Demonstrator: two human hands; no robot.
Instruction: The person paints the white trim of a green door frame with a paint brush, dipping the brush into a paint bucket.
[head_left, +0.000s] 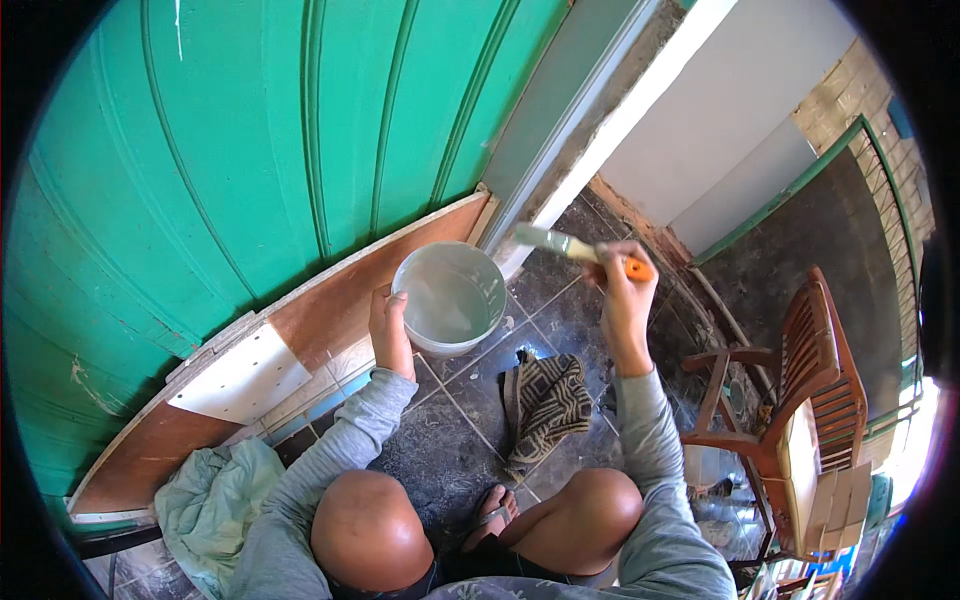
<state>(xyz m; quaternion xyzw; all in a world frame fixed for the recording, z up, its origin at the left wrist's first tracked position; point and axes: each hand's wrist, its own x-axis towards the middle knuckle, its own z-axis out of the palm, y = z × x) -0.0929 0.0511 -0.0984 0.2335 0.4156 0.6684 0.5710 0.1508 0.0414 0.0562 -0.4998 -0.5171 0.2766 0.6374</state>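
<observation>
Plainly, the paintbrush [572,247] is up off the floor in the right hand [628,305], out to the right of the bucket [440,266]. Its long axis lies nearly level across the view, with a slight tilt: the pale grey bristles lead, pointing left and a little up toward the white door frame [600,150], while the orange butt end sits back at the fingers, aimed right and slightly down. Whether the bristle tip touches the frame, I can't tell from where I stand; it sits just past the bucket's rim, not above its mouth. The right thumb and fingers pinch the brush by its handle. Over on the other side, the left hand [390,328] grips the bucket's left wall, thumb at the rim, the remaining fingers mostly hidden. That bucket is pale, see-through plastic, mouth turned up, the inside whitish and cloudy. Below the two hands, a patterned cloth [548,405] lies crumpled on the dark tiled floor [450,415], and a wooden chair [815,350] stands off to the right.
</observation>
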